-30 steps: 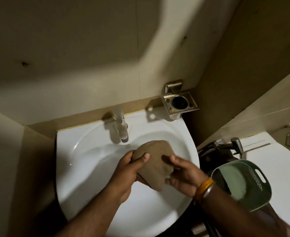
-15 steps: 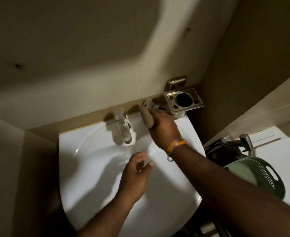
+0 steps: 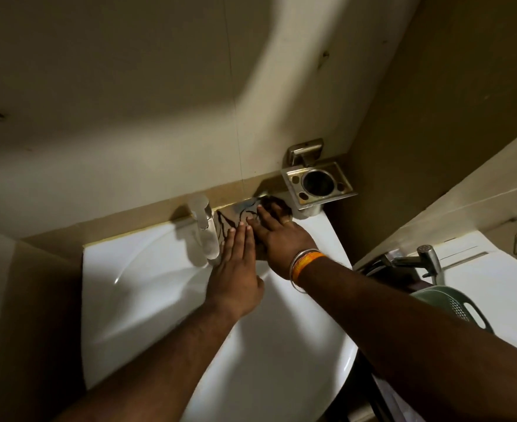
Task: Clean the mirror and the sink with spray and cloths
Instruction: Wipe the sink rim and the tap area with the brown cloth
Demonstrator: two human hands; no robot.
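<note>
A brown cloth [image 3: 236, 215] with dark markings lies spread on the back ledge of the white sink [image 3: 135, 287], just right of the chrome tap [image 3: 206, 236]. My left hand [image 3: 236, 269] rests flat with its fingertips on the cloth's near edge. Beside it, my right hand [image 3: 281, 239] also lies flat, fingers stretched over the cloth's right part and covering it. An orange band and a metal bangle sit on the right wrist. Neither hand grips the cloth. No mirror or spray bottle is in view.
A steel tumbler holder [image 3: 318, 184] is fixed to the wall right above the cloth. At the right are a chrome hand sprayer [image 3: 426, 258], a green perforated basket [image 3: 455, 309] and a white fixture [image 3: 501, 287]. Walls close in on the left and right.
The cloth went from being bunched in both hands over the basin to lying spread on the back ledge. My left hand moved up from the basin to join the right.
</note>
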